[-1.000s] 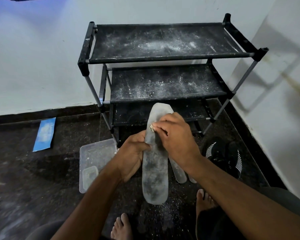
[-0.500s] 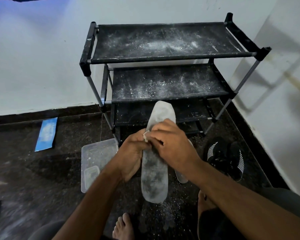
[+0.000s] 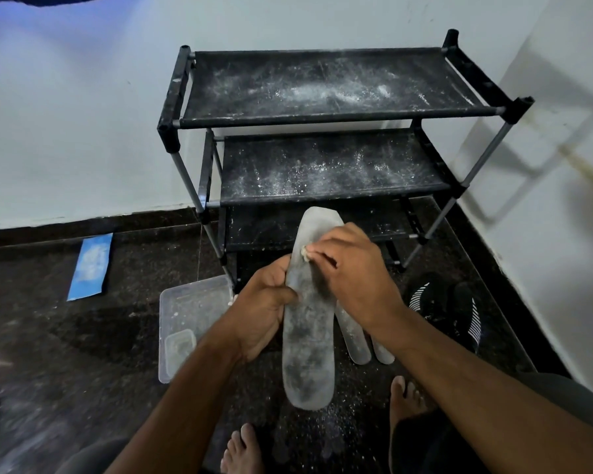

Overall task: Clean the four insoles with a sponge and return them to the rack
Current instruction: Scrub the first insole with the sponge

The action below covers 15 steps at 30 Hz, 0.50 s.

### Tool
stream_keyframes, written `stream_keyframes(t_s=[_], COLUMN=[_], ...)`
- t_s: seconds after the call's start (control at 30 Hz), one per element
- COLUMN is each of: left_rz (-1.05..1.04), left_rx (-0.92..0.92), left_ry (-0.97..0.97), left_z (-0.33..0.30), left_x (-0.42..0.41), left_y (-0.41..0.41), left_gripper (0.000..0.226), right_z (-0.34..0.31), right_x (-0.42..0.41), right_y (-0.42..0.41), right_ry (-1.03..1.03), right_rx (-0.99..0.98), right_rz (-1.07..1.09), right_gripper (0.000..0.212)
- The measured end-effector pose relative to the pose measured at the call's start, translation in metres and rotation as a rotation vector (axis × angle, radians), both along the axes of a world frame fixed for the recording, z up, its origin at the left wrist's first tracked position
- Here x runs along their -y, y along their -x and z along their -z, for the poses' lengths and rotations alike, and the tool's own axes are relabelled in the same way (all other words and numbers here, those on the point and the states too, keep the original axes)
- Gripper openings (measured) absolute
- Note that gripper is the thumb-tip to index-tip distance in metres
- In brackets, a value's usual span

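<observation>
At frame centre the left hand [image 3: 264, 306] grips a grey insole [image 3: 308, 336] lengthwise, toe toward the rack [image 3: 322, 114] above, while the right hand [image 3: 353, 271] pinches a sponge [image 3: 304, 253] against it; lower left, a clear tray [image 3: 189, 302] holds a smaller tub [image 3: 180, 348].
</observation>
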<state>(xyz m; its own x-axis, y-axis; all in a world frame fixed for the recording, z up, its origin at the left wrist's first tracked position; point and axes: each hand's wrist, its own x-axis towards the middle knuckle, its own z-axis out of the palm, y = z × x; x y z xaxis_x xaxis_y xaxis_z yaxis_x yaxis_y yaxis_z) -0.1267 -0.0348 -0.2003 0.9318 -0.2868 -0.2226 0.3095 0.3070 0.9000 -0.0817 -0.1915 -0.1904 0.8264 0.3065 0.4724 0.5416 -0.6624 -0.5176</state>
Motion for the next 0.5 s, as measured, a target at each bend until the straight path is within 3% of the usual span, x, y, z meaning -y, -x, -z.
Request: stream_keyframes(t_s=[0.2, 0.37, 0.5], left_rz=[-0.012, 0.022, -0.029], left_rx=[-0.002, 0.015, -0.01], left_ry=[-0.02, -0.007, 0.015], left_z=[0.001, 0.0, 0.0], left_x=[0.0, 0.0, 0.001], left_y=[0.001, 0.001, 0.001], left_gripper=[0.059, 0.06, 0.06], right_z=[-0.002, -0.005, -0.002], right_x=[-0.01, 0.003, -0.014], right_y=[0.014, -0.002, 0.026], right_ry=[0.078, 0.067, 0.087], right_rx=[-0.016, -0.049, -0.126], right_rz=[-0.135, 0.079, -0.198], right_gripper=[0.005, 0.007, 0.006])
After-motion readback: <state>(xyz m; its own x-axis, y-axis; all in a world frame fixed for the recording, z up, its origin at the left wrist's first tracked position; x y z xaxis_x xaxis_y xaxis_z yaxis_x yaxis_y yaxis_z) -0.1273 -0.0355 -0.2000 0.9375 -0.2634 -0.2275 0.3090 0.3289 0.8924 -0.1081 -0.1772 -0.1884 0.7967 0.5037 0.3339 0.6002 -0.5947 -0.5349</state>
